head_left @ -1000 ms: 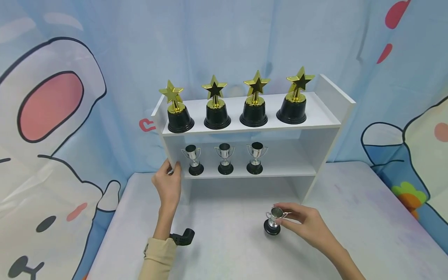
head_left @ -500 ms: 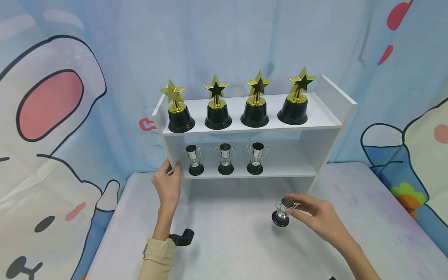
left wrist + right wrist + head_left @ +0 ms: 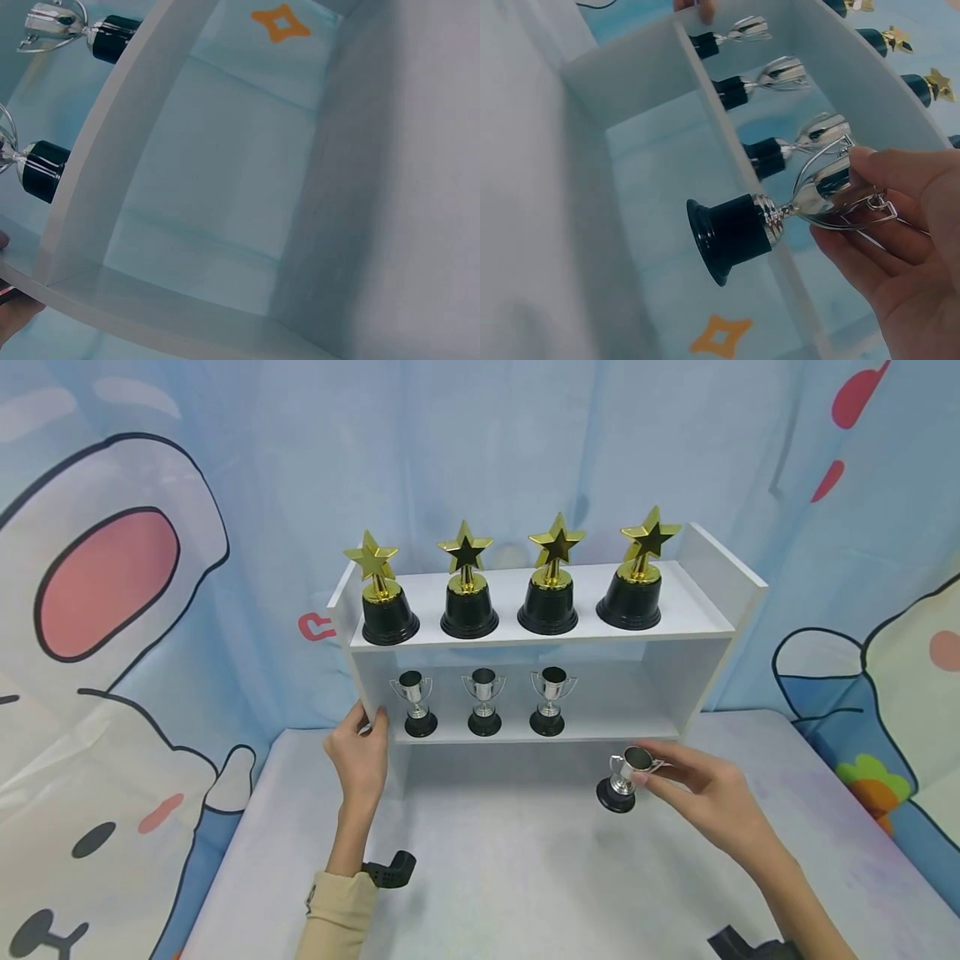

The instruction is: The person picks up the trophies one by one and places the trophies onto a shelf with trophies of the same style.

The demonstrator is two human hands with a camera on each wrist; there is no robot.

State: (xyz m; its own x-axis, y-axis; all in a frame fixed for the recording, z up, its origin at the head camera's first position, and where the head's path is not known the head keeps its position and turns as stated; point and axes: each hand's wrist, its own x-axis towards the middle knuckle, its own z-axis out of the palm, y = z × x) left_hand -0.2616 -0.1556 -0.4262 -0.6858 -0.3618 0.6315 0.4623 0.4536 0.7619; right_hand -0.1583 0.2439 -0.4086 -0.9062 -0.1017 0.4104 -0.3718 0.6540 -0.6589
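Note:
My right hand pinches a small silver trophy cup by its bowl, between thumb and fingers. The cup tilts a little, its black base hanging free just in front of the middle board's right part. My left hand grips the left side panel of the white shelf, thumb inside and fingers outside. Three matching silver cups stand in a row on the middle board: left, centre and right. In the left wrist view, only a bit of my left hand shows.
Several gold star trophies with black bases line the top board. The shelf stands on a pale cloth-covered table before a blue cartoon curtain. A raised side panel bounds the top board on the right.
My right hand has carried the silver trophy cup up, rightward and toward the shelf, off the area low over the table. The left hand has stayed on the side panel.

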